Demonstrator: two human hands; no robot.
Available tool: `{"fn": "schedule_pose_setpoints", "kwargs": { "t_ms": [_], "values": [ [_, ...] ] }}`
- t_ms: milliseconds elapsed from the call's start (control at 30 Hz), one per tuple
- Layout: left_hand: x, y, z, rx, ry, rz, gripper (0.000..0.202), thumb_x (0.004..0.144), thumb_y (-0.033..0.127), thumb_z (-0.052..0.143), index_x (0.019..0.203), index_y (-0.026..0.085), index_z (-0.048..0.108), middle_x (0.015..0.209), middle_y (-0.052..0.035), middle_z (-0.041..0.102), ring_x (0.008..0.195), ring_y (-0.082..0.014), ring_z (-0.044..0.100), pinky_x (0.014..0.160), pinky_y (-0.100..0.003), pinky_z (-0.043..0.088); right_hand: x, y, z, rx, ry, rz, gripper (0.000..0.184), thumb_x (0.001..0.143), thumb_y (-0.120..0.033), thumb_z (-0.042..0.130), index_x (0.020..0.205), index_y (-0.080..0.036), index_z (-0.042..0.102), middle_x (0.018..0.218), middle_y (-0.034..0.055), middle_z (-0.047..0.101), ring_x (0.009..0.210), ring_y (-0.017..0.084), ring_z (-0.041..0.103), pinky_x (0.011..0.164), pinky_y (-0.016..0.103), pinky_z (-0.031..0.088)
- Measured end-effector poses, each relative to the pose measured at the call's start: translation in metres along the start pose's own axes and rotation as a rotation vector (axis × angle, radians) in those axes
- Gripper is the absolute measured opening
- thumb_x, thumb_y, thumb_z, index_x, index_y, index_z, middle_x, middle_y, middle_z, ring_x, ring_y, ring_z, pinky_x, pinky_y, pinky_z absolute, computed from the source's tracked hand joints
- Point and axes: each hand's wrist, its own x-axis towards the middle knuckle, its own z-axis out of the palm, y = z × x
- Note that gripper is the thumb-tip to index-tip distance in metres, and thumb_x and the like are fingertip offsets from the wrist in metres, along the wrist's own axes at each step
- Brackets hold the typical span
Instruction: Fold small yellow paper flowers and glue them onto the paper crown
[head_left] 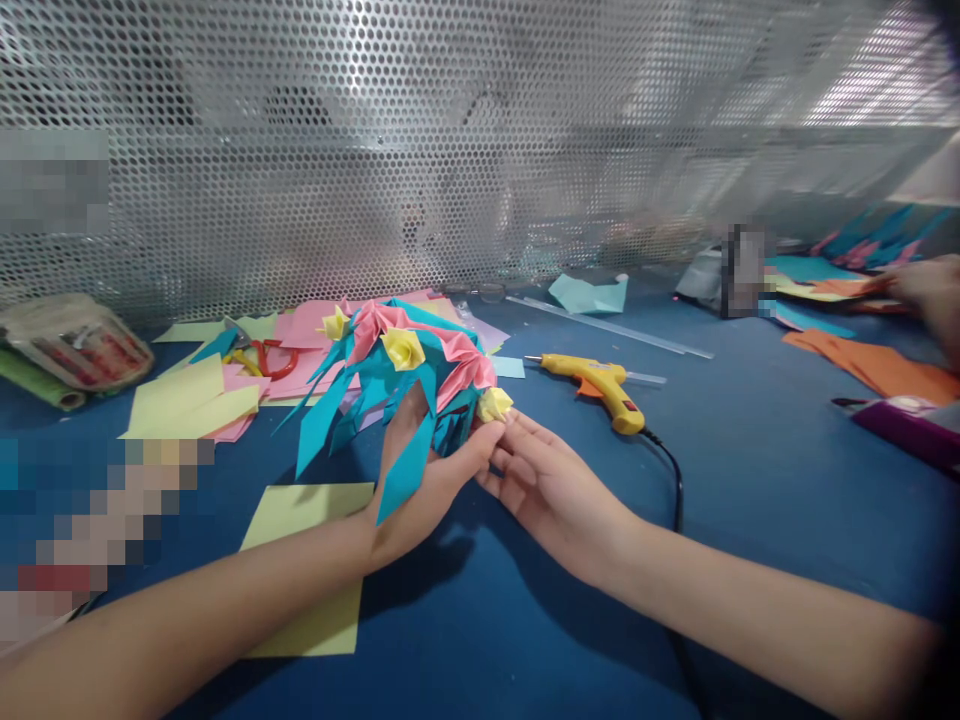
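Note:
A paper flower bunch [409, 375] with teal leaves, pink petals and small yellow rosettes is held up over the blue table [750, 480]. My left hand [427, 480] grips it from below, fingers wrapped round its teal base. My right hand [544, 480] pinches a small yellow paper rosette [495, 404] at the bunch's right edge.
A yellow glue gun [600, 385] with a black cord lies right of the bunch, clear glue sticks [607, 327] behind it. Yellow and pink paper sheets [187, 400], red-handled scissors [266, 355] and a plastic bag [75, 340] lie at left. Perforated metal screen behind. Another person's hand [930, 295] works at far right.

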Motion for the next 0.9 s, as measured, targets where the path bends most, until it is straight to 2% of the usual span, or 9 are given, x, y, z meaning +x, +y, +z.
{"fn": "schedule_pose_setpoints", "kwargs": {
  "t_ms": [267, 433, 633, 900],
  "values": [
    [0.0016, 0.0061, 0.0024, 0.065, 0.004, -0.047, 0.023, 0.091, 0.033, 0.059, 0.109, 0.018, 0.061, 0.113, -0.0071, 0.063, 0.096, -0.0202, 0.062, 0.086, -0.042, 0.052, -0.001, 0.0022, -0.0001, -0.035, 0.024, 0.0, 0.026, 0.066, -0.037, 0.083, 0.082, -0.023, 0.067, 0.081, -0.0033, 0.064, 0.074, 0.01, 0.058, 0.073, 0.024, 0.048],
    [-0.0012, 0.0033, 0.0032, 0.04, -0.002, -0.091, 0.021, 0.09, 0.032, 0.061, 0.104, 0.017, 0.062, 0.107, -0.0061, 0.064, 0.091, -0.019, 0.064, 0.081, -0.039, 0.054, -0.0012, 0.0069, -0.0018, -0.058, 0.022, -0.006, 0.026, 0.071, -0.038, 0.079, 0.089, -0.024, 0.066, 0.087, -0.0024, 0.066, 0.081, 0.012, 0.059, 0.079, 0.027, 0.047],
    [-0.0029, 0.003, 0.0049, 0.008, 0.055, -0.109, 0.028, 0.082, 0.028, 0.071, 0.106, 0.017, 0.061, 0.104, -0.0051, 0.066, 0.094, -0.021, 0.064, 0.089, -0.045, 0.051, -0.0028, 0.0067, 0.0007, -0.076, 0.01, -0.016, 0.024, 0.071, -0.037, 0.079, 0.086, -0.025, 0.065, 0.089, -0.001, 0.068, 0.088, 0.016, 0.061, 0.085, 0.031, 0.045],
    [0.0007, 0.008, 0.0032, -0.017, -0.003, -0.117, 0.018, 0.091, 0.03, 0.061, 0.103, 0.017, 0.062, 0.102, -0.005, 0.065, 0.089, -0.0182, 0.064, 0.083, -0.04, 0.054, -0.0017, 0.0088, -0.0017, -0.059, -0.005, -0.013, 0.024, 0.072, -0.038, 0.079, 0.087, -0.025, 0.066, 0.089, -0.0021, 0.065, 0.085, 0.013, 0.058, 0.082, 0.027, 0.045]
  ]
}}
